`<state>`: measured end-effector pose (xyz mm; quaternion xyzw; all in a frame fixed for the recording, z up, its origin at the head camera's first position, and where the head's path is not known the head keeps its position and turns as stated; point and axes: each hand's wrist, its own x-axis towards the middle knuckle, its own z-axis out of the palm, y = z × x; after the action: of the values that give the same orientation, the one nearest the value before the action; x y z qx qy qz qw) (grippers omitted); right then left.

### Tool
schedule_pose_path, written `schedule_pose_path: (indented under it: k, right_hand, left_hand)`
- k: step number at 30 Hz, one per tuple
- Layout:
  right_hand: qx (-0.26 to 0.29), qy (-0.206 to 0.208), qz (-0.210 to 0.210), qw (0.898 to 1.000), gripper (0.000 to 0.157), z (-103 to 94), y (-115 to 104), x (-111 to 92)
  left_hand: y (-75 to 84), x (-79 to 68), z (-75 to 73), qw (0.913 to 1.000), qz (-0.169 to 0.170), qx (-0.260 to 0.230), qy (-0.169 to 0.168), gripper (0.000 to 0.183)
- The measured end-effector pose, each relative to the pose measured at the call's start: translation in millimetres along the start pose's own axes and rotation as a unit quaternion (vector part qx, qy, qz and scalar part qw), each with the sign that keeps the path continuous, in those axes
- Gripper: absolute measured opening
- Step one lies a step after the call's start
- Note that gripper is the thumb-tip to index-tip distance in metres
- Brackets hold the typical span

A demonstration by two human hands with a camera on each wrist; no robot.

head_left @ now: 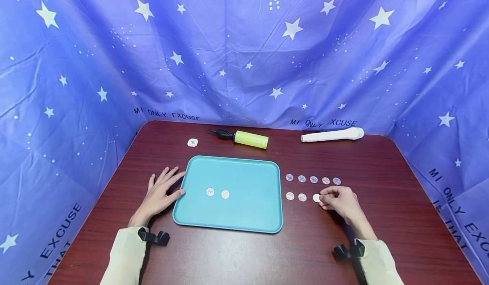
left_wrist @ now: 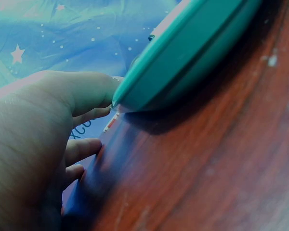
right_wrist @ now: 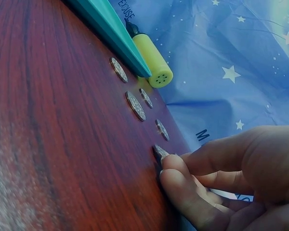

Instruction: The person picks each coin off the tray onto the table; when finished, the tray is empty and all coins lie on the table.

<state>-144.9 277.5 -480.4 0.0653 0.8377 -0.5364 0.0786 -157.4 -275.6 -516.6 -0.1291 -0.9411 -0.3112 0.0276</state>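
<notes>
A teal tray (head_left: 248,208) lies on the table, with two coins on it, one silvery coin (head_left: 210,192) and one paler coin (head_left: 225,194). My left hand (head_left: 161,196) is at the tray's left side, its thumb and forefinger touching the rim (left_wrist: 130,84) and the other fingers spread. Right of the tray, my right hand (head_left: 341,202) pinches a coin (right_wrist: 160,151) between thumb and forefinger, low over the table. Two more coins, a near one (head_left: 290,196) and its neighbour (head_left: 302,197), lie in line with it. Behind them runs a row of several coins (head_left: 313,179).
Behind the tray lies a yellow-green hand pump (head_left: 251,139) with a black nozzle. A white rod-like thing (head_left: 331,135) rests at the back right, and a small white scalloped piece (head_left: 192,142) at the back left. Blue star-printed cloth (head_left: 237,64) hangs around the dark red table (head_left: 237,259).
</notes>
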Motion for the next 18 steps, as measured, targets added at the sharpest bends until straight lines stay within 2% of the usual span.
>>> schedule_pose_path:
  k: [11, 18]
  right_hand:
    - [0.003, -0.002, 0.008, 1.0, 0.024, 0.3, -0.7, -1.0]
    - [0.015, -0.012, -0.007, 1.0, 0.023, -2.2, -7.7, -2.4]
  left_hand:
    - [0.6, 0.5, -0.4, 1.0, -0.001, -0.003, -0.001, 0.062]
    - [-0.1, 1.2, -0.6, 1.0, 0.002, 0.0, 0.0, 0.062]
